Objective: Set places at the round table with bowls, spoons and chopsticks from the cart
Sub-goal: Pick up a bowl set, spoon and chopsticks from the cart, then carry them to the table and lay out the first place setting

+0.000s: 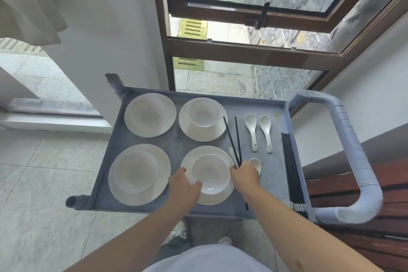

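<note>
Left hand (184, 185) grips near bowl (210, 174) by its rim to lift | right hand (244, 175) pinches chopsticks (231, 139) plus white spoon (232, 154), gathering one place's set from cart (276, 183)

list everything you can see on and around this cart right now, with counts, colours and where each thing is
cart: one, grey, below the window
plates: four, white, two rows on the cart's left part
bowls: four, white, one on each plate
loose spoons: three, white, right of the plates; two far, one near
held chopsticks: one pair, black, pointing away
held spoon: one, white, with those chopsticks
chopstick bundle: several, black, along the right edge
window: brown frame, ajar
left hand: grips the near right bowl's rim
right hand: holds chopsticks and spoon
</note>
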Action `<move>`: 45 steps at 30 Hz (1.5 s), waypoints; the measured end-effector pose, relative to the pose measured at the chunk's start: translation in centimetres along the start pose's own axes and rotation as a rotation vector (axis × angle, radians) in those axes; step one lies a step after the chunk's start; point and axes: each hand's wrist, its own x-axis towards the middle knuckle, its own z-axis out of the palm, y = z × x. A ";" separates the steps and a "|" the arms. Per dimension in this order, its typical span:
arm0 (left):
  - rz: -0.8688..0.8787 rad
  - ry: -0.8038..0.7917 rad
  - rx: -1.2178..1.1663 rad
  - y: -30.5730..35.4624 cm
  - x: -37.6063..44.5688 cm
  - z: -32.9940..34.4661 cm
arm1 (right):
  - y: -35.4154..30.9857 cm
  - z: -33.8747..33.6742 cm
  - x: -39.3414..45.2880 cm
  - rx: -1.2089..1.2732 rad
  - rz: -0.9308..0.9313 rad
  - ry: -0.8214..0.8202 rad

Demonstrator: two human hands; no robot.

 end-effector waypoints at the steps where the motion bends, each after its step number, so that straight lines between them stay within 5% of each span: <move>1: 0.018 0.007 0.018 0.2 0.5 0.0 | 0.0 0.3 0.1 -0.023 0.004 0.017; 10: 0.037 -0.086 0.216 0.9 3.6 -0.4 | 0.5 0.6 0.4 -0.155 0.032 -0.015; 15: 0.089 -0.082 0.357 1.1 3.6 -1.0 | 2.2 -0.3 -1.0 -0.025 0.014 -0.054; 23: 0.021 -0.063 0.045 0.8 -0.8 -1.5 | 2.4 -3.7 -2.1 0.132 -0.205 -0.185; 34: -0.122 0.292 -0.367 -4.7 -13.0 -4.1 | -2.1 -0.7 -5.6 0.015 -0.532 -0.504; 45: -0.365 0.806 -0.896 -18.1 -33.7 -5.5 | -3.7 11.5 -25.2 -0.277 -0.851 -1.022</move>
